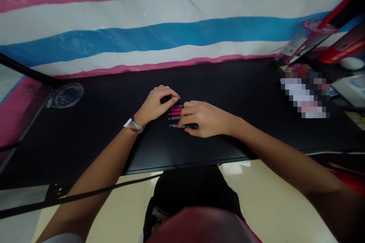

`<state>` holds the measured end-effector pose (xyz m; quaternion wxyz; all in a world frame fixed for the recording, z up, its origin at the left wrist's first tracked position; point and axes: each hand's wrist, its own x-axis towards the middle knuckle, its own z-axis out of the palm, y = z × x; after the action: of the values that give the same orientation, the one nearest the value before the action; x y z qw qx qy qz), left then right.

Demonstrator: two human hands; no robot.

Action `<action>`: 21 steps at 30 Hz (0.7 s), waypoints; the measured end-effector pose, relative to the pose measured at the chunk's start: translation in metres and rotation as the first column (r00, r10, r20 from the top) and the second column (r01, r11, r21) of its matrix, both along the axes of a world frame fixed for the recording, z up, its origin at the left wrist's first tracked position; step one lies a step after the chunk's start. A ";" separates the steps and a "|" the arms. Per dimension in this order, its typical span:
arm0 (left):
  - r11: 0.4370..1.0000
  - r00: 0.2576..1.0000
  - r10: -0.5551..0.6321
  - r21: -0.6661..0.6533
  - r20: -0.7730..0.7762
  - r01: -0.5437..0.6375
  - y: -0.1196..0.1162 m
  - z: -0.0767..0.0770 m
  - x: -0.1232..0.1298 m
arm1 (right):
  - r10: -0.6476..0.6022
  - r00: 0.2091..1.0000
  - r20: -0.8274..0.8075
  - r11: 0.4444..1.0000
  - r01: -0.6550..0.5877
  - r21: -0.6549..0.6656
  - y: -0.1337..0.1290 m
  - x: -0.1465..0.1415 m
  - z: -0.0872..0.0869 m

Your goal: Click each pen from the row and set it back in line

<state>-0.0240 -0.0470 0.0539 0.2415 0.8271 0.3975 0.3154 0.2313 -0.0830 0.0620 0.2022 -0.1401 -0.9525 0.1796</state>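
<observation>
Several pens lie side by side on the black table, their tips pointing left. Two of them are pink; the nearest is a dark pen, a little apart from the rest. My right hand covers their right ends, fingers bent, with its thumb and a finger closed on the nearest dark pen. My left hand, with a colourful band on the wrist, rests at the far left side of the pens. Its thumb and index finger are apart, their tips by the uppermost pen, and nothing shows between them.
A round clear plastic lid lies at the table's left. At the right stand a clear cup and a red container, near a white box and blurred-out papers. A striped sheet hangs behind the black table.
</observation>
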 end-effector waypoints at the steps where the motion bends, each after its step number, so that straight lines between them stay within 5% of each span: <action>1: 1.000 1.000 0.001 0.002 0.011 -0.001 -0.001 0.001 0.000 | 0.001 1.000 -0.015 1.000 -0.001 -0.020 0.000 0.000 -0.001; 5: 1.000 0.997 -0.016 -0.008 0.080 0.017 -0.007 0.008 0.001 | -0.029 0.984 -0.176 0.988 0.002 -0.154 0.004 0.001 0.001; 10: 0.994 0.973 -0.093 -0.042 0.210 0.104 -0.017 0.015 0.008 | -0.220 0.923 -0.315 0.947 0.124 -0.297 0.012 0.008 0.009; 16: 0.999 0.965 0.032 -0.003 0.261 -0.032 -0.020 0.010 0.015 | -0.313 0.866 -0.391 0.912 0.159 -0.378 0.031 0.017 0.003; 21: 0.982 0.893 0.188 -0.063 0.409 -0.178 -0.008 0.001 0.009 | -0.511 0.784 -0.353 0.764 0.225 -0.605 0.052 0.032 -0.002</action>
<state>-0.0151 -0.0550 0.0551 0.2989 0.6977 0.4172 0.4998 0.2633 -0.0311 0.0597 0.4262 -0.3301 -0.7297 0.4206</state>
